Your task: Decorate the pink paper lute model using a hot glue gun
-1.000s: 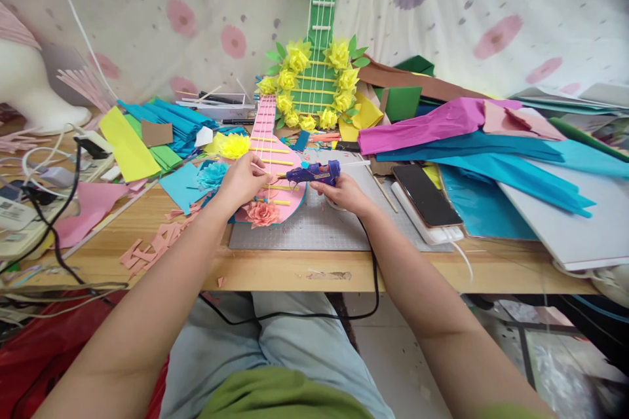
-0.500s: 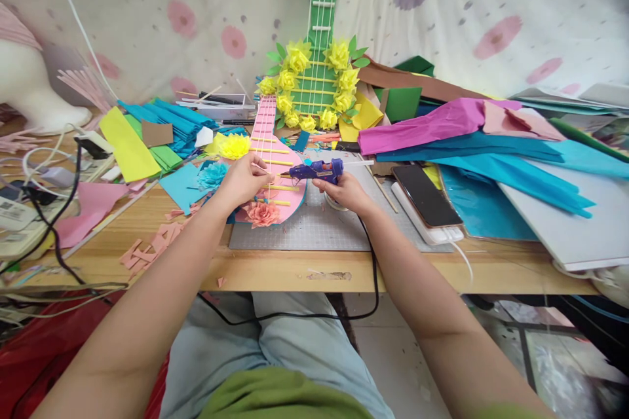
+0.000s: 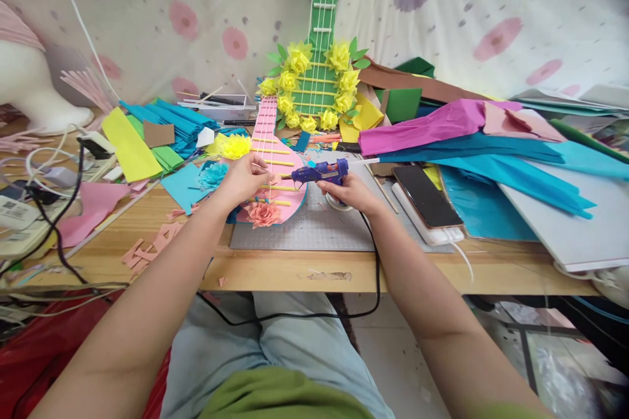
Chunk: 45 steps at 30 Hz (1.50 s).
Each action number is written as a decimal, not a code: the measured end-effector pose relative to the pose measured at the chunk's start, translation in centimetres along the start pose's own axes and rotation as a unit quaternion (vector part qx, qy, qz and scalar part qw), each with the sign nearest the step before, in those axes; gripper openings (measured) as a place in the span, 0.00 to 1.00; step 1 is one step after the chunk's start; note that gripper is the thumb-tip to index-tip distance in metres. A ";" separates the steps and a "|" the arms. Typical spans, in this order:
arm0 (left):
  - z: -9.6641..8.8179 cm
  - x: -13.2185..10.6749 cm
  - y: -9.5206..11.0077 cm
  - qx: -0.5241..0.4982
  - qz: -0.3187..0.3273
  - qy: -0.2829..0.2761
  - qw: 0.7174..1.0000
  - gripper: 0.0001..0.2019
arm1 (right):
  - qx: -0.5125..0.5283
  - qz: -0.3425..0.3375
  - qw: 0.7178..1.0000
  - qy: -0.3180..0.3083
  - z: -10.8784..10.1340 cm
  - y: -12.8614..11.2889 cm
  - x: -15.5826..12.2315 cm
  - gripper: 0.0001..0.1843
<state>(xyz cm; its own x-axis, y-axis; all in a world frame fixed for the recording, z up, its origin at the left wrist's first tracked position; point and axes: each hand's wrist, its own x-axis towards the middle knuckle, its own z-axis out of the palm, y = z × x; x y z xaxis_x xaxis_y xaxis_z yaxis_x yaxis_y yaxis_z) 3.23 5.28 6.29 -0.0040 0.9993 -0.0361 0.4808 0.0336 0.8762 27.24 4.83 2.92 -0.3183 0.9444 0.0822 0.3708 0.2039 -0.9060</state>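
Note:
A blue glue gun (image 3: pixel 322 172) with a white glue stick at its back is held in my right hand (image 3: pixel 354 191). Its nozzle points left, close to the fingertips of my left hand (image 3: pixel 247 178). Those fingers are closed in a pinch over the pink paper guitar (image 3: pixel 289 196); what is between them is too small to make out. Yellow strips and thin strings cross the guitar. A coral paper flower (image 3: pixel 264 214) sits at its lower end, and a blue paper flower (image 3: pixel 212 175) and a yellow one (image 3: pixel 232 145) are at its left side.
A green paper guitar (image 3: pixel 322 59) ringed with yellow flowers stands behind. A grey cutting mat (image 3: pixel 324 236) lies beneath. A phone (image 3: pixel 427 195) on a white power bank and colored paper rolls (image 3: pixel 422 127) are at right. Pink scraps (image 3: pixel 154 245) and cables lie left. The glue gun's black cord (image 3: pixel 295 316) hangs over the table edge.
The glue gun has shifted slightly right, and its nozzle is a little farther from my left fingertips. My left hand stays nearly where it was.

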 end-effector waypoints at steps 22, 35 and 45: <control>0.0 -0.1 0.4 -0.050 -0.011 -0.066 0.996 0.15 | 0.017 -0.007 0.995 0.101 0.1 0.8 0.6 0.20; -0.5 0.6 0.5 -0.118 0.000 -0.048 0.992 0.17 | -0.148 0.128 0.921 0.335 -4.0 5.1 1.8 0.29; -1.1 0.4 1.1 -0.116 0.069 -0.057 0.989 0.16 | -0.232 0.202 0.917 0.255 -3.1 5.6 1.9 0.26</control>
<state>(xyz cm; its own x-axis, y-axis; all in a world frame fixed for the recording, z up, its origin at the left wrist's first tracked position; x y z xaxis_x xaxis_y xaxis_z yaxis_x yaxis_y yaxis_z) 2.81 5.74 7.75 0.1536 0.9869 0.0496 0.2555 -0.0882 0.9628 31.40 8.54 -0.69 0.3320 0.9407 0.0703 0.7376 -0.2124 -0.6409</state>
